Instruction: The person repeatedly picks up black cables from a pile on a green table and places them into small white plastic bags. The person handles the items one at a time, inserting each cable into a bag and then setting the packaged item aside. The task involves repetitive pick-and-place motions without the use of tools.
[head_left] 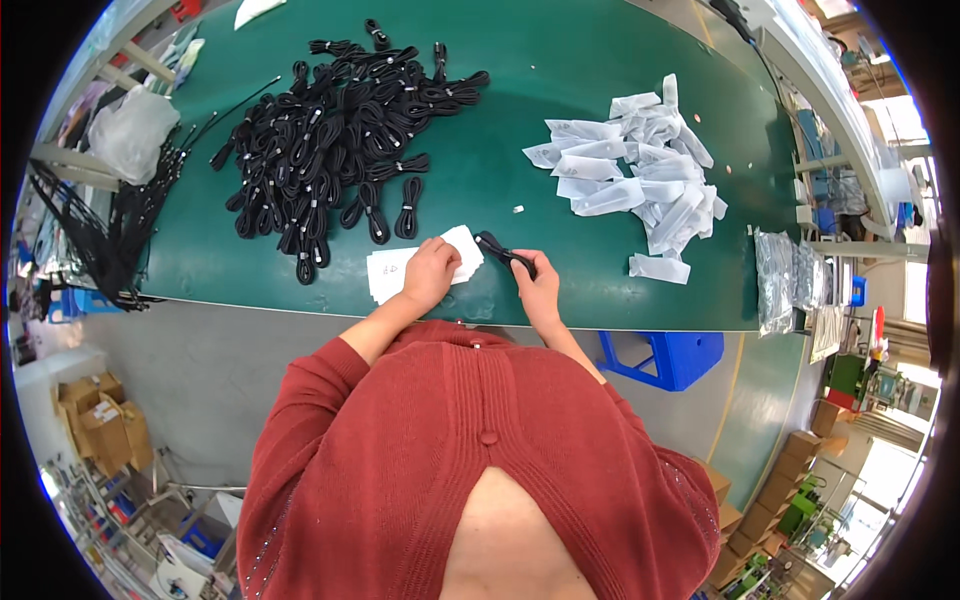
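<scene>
My right hand (541, 291) is closed round a coiled black cable (495, 246) just above the table's near edge. Its far end points up and left, towards a stack of flat white bags (386, 272). On that stack rests my left hand (431, 274), its fingers curled and pressed together at the upper bags; the fingertips are partly hidden. Two loose coiled cables, one of them a bundle (407, 207) standing apart, lie just beyond my left hand. Farther back is a large heap of the same black coiled cables (340, 130).
Filled whitish bags (650, 180) form a pile on the right of the green table (520, 90). Long black cables (130, 215) hang over the left edge beside a clear plastic bag (133, 130). Clear packs (776, 280) hang at the right edge. A blue stool (680, 358) stands below.
</scene>
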